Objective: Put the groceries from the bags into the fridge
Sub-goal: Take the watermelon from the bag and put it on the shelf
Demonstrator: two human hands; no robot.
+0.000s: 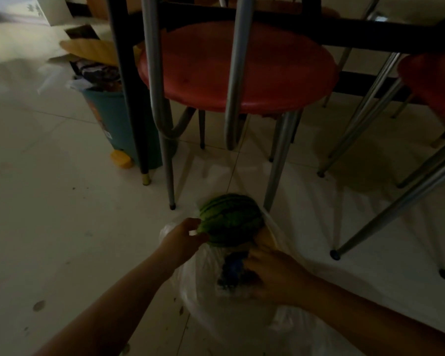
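Watermelon (230, 219) at far rim of plastic bag (211, 299) on floor, between both grips: left hand (183, 238) pinching bag edge beside it, right hand (272, 273) curled on bag, slightly nearer.

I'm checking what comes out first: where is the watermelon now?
In the head view, the striped green watermelon sits low at centre, atop the white plastic bag on the floor, between both hands, before the red round stool.
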